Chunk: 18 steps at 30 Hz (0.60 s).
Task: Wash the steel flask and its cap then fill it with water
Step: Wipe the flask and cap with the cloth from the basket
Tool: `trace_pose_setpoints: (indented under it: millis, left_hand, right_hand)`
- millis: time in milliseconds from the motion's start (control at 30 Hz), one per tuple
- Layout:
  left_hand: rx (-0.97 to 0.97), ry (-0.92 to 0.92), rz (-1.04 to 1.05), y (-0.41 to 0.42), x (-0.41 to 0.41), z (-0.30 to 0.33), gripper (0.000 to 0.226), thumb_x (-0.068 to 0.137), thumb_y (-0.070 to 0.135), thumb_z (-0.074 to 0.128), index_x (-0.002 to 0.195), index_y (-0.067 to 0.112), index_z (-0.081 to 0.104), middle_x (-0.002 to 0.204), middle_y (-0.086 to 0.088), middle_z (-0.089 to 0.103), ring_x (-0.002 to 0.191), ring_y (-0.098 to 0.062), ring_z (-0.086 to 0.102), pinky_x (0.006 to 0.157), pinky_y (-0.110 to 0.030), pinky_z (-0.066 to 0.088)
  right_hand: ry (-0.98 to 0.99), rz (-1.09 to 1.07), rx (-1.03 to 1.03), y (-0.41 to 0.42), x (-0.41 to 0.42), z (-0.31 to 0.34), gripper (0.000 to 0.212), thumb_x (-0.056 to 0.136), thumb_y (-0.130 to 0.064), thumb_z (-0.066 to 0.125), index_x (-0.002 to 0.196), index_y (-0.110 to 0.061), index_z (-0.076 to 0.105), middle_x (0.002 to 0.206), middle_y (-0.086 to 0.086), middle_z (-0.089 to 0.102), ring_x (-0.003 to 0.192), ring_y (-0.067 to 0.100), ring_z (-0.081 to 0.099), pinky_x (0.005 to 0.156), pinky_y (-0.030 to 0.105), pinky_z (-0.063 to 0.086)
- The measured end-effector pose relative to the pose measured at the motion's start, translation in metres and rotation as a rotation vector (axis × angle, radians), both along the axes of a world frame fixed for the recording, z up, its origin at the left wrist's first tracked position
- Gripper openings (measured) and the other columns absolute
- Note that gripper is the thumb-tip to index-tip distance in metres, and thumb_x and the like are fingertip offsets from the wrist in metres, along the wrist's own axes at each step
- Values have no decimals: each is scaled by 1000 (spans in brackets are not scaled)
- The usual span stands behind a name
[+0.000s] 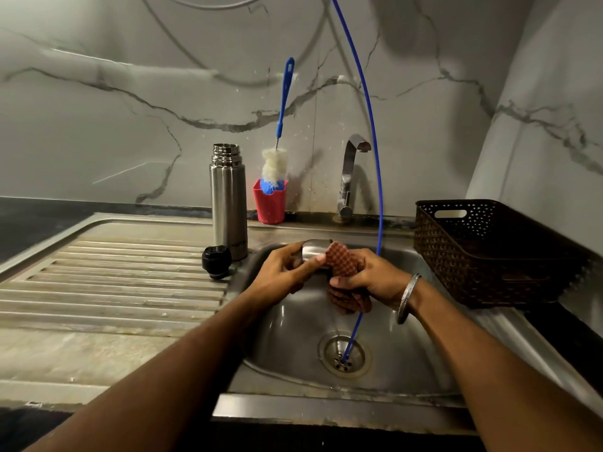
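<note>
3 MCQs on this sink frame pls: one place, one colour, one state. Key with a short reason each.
1. Where does the steel flask stand?
A. in the basin
B. on the drainboard, left of the basin
C. in the basket

2. What colour is the holder with the bottle brush in it?
A. red
B. green
C. white

3. What is on the flask's mouth?
A. the black stopper
B. the steel cap
C. nothing, it is open

Key: 1 B, it stands upright at the basin's left edge, beside the black stopper. 2 A, the cup by the wall is red. 3 C, its threads are bare; the left hand holds the steel cap over the sink and the right hand grips the scrub pad.
</note>
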<state>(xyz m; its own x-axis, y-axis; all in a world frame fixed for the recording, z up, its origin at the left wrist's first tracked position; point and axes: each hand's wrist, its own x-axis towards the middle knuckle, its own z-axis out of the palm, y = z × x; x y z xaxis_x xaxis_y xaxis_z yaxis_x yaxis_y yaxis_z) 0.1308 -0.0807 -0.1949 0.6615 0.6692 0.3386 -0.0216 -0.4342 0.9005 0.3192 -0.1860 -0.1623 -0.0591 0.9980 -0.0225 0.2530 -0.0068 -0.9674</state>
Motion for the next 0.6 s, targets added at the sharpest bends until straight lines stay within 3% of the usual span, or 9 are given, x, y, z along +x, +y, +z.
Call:
trace_pose_setpoints:
  millis: [67, 133, 233, 300, 333, 400, 433, 533, 600]
  left_hand:
    - [-107, -28, 28, -3, 1, 3, 42, 91, 55, 61, 105, 17, 71, 82, -9, 67, 70, -21, 53, 57, -26, 42]
    - [-211, 8, 104, 0, 6, 4, 61, 86, 70, 58, 94, 12, 73, 82, -7, 69, 72, -21, 55, 61, -29, 42]
    - [-416, 41, 210, 8, 6, 2, 89, 65, 86, 68, 96, 2, 74, 84, -16, 67, 73, -25, 56, 67, -36, 40]
    - [-482, 39, 254, 11, 2, 3, 72, 67, 77, 74, 92, 9, 76, 71, -9, 64, 56, -17, 54, 53, -25, 38]
    - [-491, 45, 272, 12, 0, 3, 59, 73, 70, 74, 88, 13, 75, 62, -2, 61, 47, -10, 50, 45, -21, 35]
    - [-476, 57, 276, 12, -1, 6, 43, 84, 60, 71, 79, 17, 69, 48, 7, 52, 37, -5, 42, 37, -18, 30]
    - [-473, 55, 255, 11, -1, 7, 42, 86, 58, 70, 76, 17, 65, 45, 8, 47, 36, -6, 38, 37, -19, 28]
    - [-448, 73, 110, 13, -3, 10, 49, 86, 63, 67, 79, 15, 61, 54, 4, 42, 42, -9, 30, 40, -21, 24]
    - [-457, 83, -9, 14, -4, 12, 53, 88, 64, 62, 91, 11, 62, 61, 3, 50, 46, -8, 32, 43, -20, 27]
  right_hand:
    - [-196, -62, 53, 1, -6, 2, 22, 90, -3, 69, 112, -6, 65, 100, 14, 66, 93, 28, 68, 89, 51, 58]
    - [-394, -124, 115, 4, -17, 3, 31, 91, 0, 67, 115, -19, 63, 119, 8, 54, 106, 27, 61, 96, 37, 54]
    - [-1066, -124, 336, 10, -29, -6, 37, 88, -1, 66, 119, -22, 66, 132, 0, 42, 117, 21, 47, 99, 34, 45]
    - [-1416, -106, 523, 14, -35, -13, 42, 88, -5, 64, 124, -27, 65, 133, -4, 52, 123, 22, 43, 91, 37, 43]
    - [-1460, -107, 569, 15, -38, -16, 44, 89, -6, 62, 128, -28, 63, 132, -5, 56, 125, 21, 41, 89, 37, 42]
    - [-1376, -141, 522, 16, -43, -20, 43, 91, -8, 59, 130, -29, 62, 127, -4, 56, 122, 22, 43, 89, 39, 44]
    - [-1205, -165, 416, 15, -47, -19, 38, 93, -10, 59, 126, -28, 64, 122, -1, 54, 116, 23, 48, 90, 40, 47]
    - [-243, -190, 111, 5, -56, -6, 17, 97, -8, 58, 103, -19, 70, 90, 9, 61, 76, 22, 63, 72, 38, 54]
    - [167, -281, -9, 1, -56, 4, 16, 97, -3, 59, 99, -15, 69, 83, 6, 70, 66, 14, 67, 64, 30, 57]
